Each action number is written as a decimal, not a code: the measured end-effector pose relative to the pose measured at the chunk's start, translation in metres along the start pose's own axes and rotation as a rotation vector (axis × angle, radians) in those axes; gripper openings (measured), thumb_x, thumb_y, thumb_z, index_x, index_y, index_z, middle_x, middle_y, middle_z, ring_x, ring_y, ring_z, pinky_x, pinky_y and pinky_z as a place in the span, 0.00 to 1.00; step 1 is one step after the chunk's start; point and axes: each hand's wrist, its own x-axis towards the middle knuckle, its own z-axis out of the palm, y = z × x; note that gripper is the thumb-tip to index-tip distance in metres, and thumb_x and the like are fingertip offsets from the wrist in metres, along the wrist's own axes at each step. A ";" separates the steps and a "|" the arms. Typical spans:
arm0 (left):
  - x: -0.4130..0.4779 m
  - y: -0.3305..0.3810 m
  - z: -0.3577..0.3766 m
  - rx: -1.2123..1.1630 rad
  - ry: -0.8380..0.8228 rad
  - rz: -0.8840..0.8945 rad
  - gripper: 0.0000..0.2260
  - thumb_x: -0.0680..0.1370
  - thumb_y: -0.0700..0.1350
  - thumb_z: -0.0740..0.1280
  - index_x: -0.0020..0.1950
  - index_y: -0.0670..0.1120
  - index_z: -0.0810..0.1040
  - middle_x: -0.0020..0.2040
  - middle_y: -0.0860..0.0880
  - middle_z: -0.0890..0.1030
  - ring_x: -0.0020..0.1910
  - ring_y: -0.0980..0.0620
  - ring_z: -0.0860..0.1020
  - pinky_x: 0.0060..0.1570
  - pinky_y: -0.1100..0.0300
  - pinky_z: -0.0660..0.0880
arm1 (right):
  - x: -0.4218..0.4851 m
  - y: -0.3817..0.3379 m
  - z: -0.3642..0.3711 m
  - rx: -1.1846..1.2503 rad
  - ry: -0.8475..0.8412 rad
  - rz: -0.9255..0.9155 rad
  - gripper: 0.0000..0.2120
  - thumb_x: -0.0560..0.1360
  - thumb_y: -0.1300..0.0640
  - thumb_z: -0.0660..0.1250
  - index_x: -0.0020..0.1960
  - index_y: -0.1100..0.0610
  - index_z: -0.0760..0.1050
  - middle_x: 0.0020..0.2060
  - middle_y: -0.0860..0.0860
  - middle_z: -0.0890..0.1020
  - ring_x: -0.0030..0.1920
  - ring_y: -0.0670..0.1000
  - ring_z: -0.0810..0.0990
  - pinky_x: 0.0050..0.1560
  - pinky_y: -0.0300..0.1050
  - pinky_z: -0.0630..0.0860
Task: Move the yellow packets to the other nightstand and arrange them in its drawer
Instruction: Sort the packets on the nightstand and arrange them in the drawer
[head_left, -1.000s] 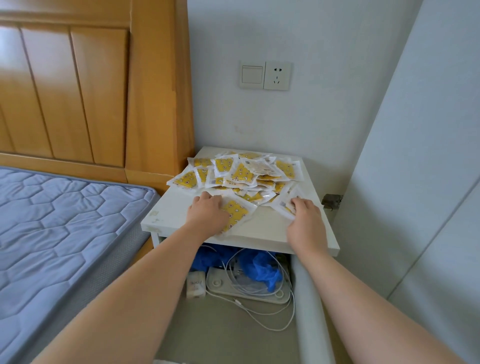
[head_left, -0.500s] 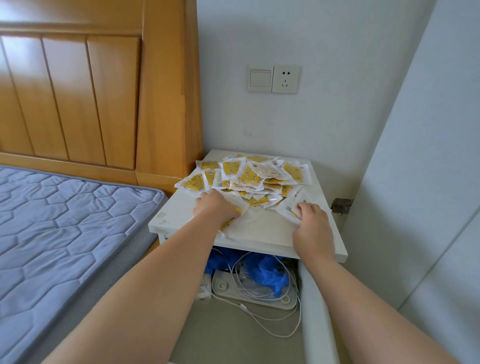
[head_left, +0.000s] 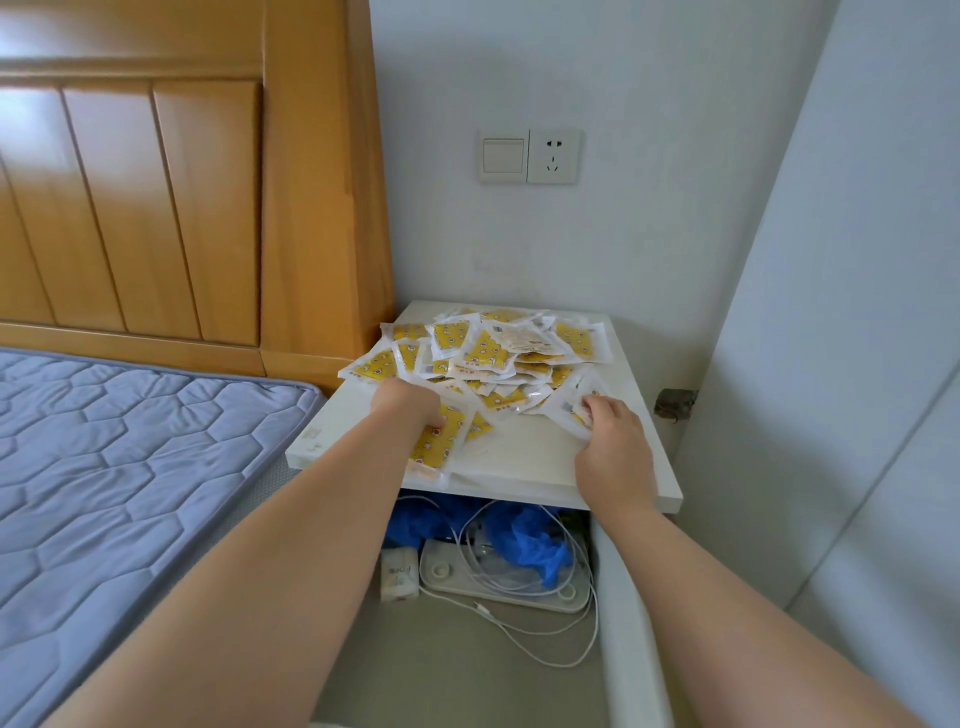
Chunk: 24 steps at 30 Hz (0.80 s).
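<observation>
A loose heap of yellow packets (head_left: 488, 353) in clear wrappers covers the back half of the white nightstand top (head_left: 524, 457). My left hand (head_left: 405, 408) sits at the heap's front left, its fingers curled over a few yellow packets (head_left: 434, 447) that reach to the top's front edge. At the heap's front right, my right hand (head_left: 613, 447) pinches the edge of another packet (head_left: 569, 413) with curled fingers. Both forearms stretch in from the bottom of the view.
Under the top, an open drawer (head_left: 626, 597) holds a blue plastic bag (head_left: 524, 540), white cables (head_left: 519, 618), a white tray and a small tissue pack (head_left: 399, 574). A mattress (head_left: 119, 467) and wooden headboard (head_left: 208, 208) lie left; a white wall panel stands right.
My left hand has dragged a few packets back toward the front edge of the top. The right hand has stayed at the heap's right side, its fingers closing on a packet.
</observation>
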 end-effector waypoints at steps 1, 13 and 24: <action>-0.004 -0.001 -0.001 -0.046 -0.024 0.003 0.18 0.82 0.53 0.58 0.65 0.42 0.72 0.51 0.47 0.75 0.53 0.50 0.75 0.46 0.62 0.70 | -0.001 0.000 -0.001 0.038 0.013 -0.001 0.27 0.72 0.72 0.56 0.70 0.59 0.67 0.67 0.53 0.71 0.67 0.54 0.67 0.63 0.46 0.66; -0.102 -0.049 0.033 -1.238 -0.336 -0.091 0.10 0.76 0.35 0.68 0.57 0.41 0.77 0.51 0.42 0.84 0.47 0.44 0.83 0.42 0.47 0.79 | -0.088 -0.031 -0.026 0.484 0.033 -0.010 0.26 0.73 0.74 0.60 0.66 0.53 0.71 0.58 0.45 0.76 0.56 0.43 0.73 0.49 0.23 0.67; -0.117 -0.133 0.083 -1.013 -0.356 -0.479 0.15 0.75 0.42 0.71 0.61 0.43 0.74 0.52 0.42 0.82 0.50 0.43 0.82 0.54 0.45 0.78 | -0.150 -0.032 -0.005 0.386 -0.269 -0.050 0.20 0.77 0.68 0.60 0.65 0.54 0.71 0.49 0.43 0.73 0.49 0.45 0.73 0.41 0.25 0.66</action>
